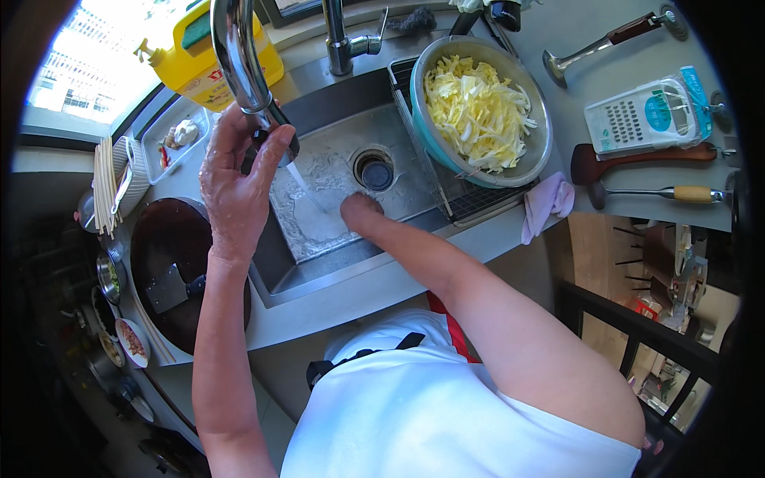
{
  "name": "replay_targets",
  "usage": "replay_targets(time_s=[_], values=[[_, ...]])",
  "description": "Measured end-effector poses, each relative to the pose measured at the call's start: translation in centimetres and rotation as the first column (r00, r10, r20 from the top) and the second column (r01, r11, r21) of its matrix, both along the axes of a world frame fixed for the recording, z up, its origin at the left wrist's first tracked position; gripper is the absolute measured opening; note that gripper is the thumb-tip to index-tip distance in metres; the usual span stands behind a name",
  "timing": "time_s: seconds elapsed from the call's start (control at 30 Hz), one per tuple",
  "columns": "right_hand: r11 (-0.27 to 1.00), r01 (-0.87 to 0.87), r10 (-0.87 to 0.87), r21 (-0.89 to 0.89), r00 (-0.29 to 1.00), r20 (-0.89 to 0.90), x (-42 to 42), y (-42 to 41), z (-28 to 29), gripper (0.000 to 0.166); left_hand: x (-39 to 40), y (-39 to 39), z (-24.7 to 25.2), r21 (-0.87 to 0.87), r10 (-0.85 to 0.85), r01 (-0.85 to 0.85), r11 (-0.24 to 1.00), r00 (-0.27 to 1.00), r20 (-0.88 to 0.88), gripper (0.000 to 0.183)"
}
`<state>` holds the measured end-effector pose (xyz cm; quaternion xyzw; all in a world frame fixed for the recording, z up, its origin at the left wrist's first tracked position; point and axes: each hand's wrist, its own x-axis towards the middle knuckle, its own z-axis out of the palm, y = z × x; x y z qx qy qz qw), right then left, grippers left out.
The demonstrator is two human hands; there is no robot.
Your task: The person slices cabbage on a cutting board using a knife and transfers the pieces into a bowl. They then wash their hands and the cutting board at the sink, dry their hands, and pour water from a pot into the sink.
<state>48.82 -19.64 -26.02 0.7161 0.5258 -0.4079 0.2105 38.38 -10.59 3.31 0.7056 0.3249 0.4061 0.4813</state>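
My left hand [234, 173] is wrapped around the dark spray head of a chrome kitchen faucet [234, 54], wet and speckled with drops. From the nozzle a stream of water [303, 186] falls into the stainless steel sink [323, 134]. Low in the basin, beside the stream and just short of the drain [376, 173], is my right hand [361, 213]. Its fingers point down and are mostly hidden, so I cannot see whether it holds anything. Water spreads over the sink floor.
A colander of shredded cabbage [478, 113] sits on a wire rack [487, 200] over the sink's right side. A lilac cloth [548, 206] lies nearby. Right: a grater [642, 116] and utensils. Left: a cleaver [170, 290] on a round dark board [173, 230]; behind, a yellow detergent jug [197, 66].
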Motion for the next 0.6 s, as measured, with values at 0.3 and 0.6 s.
replay_targets(time_s=[0.3,0.6], values=[[0.877,-0.036,-0.105,0.480,0.959,0.264,4.2,0.6,-2.0,0.044,-0.1,0.4,0.4,0.025,-0.027,0.029,0.999,0.997,-0.071,0.036],[0.986,0.138,-0.125,0.098,0.984,-0.128,2.7,-0.5,-0.7,0.045,0.1,0.3,1.2,-0.031,-0.090,0.088,0.996,0.994,-0.064,0.037]])
